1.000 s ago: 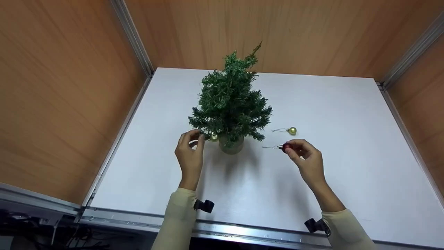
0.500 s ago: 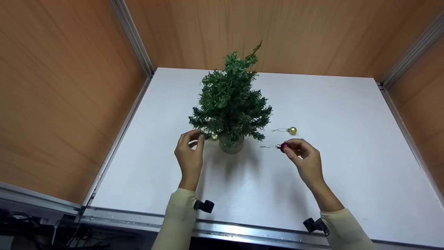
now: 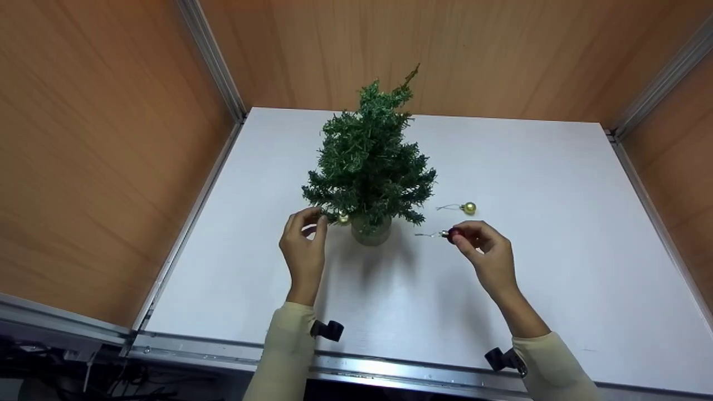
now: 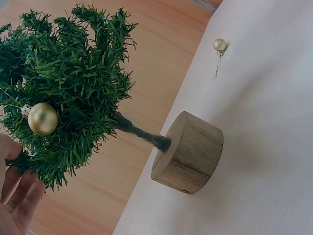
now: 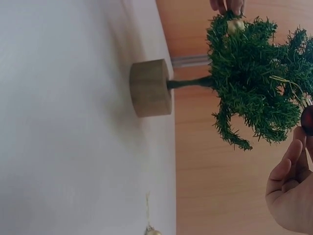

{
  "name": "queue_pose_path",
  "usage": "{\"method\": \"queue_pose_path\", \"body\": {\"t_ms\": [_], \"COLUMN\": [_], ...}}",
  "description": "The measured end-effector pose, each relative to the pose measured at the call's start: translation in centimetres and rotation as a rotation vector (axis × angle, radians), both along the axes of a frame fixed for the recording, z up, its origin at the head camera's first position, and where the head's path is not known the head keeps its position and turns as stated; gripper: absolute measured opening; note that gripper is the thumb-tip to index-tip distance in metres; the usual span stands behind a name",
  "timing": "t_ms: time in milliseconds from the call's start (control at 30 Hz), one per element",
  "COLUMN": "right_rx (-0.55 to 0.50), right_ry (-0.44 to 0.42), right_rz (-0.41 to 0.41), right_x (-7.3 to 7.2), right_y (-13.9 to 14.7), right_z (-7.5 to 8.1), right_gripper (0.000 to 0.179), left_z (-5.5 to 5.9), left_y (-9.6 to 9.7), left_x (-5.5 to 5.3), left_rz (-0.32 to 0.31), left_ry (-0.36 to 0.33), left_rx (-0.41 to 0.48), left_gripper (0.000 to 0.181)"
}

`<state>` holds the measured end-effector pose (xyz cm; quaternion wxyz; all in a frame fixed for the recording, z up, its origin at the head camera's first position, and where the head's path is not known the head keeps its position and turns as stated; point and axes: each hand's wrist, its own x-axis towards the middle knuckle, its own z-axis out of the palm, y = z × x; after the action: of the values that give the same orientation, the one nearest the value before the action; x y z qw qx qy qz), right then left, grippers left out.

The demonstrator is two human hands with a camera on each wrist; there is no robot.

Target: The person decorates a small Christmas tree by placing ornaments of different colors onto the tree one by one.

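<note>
While my left hand (image 3: 303, 242) stays put, pinching a branch (image 4: 20, 161) of the tree (image 3: 370, 161), my right hand (image 3: 489, 248) has edged slightly leftward, red ball (image 5: 307, 120) pinched between thumb and fingers. Result: its loop (image 3: 428, 235) closer to the tree, ball still off the branches. Also listed: one hung gold ball (image 4: 43, 119), near my left hand; one loose gold ball (image 3: 470, 208), lying right of the tree on the table (image 3: 557, 267).
</note>
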<state>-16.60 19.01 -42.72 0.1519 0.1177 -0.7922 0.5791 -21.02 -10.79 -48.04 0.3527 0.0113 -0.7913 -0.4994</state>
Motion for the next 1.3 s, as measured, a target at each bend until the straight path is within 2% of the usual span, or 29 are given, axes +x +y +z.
{"method": "queue_pose_path", "body": {"t_ms": [500, 933, 1300], "right_rx": [-0.007, -0.021, -0.032], "right_ry": [0.012, -0.023, -0.007], "right_rz": [0.005, 0.02, 0.033], "right_x": [-0.1, -0.1, -0.3], "right_y": [-0.2, -0.7, -1.2], "right_z": [0.0, 0.5, 0.6], "right_gripper": [0.02, 0.022, 0.021], "left_z": [0.2, 0.3, 0.6], "left_y": [0.0, 0.1, -0.1], "left_x": [-0.1, -0.1, 0.2], "left_rz": [0.006, 0.011, -0.004], "left_ry": [-0.001, 0.004, 0.033], "left_rx": [0.005, -0.003, 0.006], "left_gripper": [0.016, 0.018, 0.018]}}
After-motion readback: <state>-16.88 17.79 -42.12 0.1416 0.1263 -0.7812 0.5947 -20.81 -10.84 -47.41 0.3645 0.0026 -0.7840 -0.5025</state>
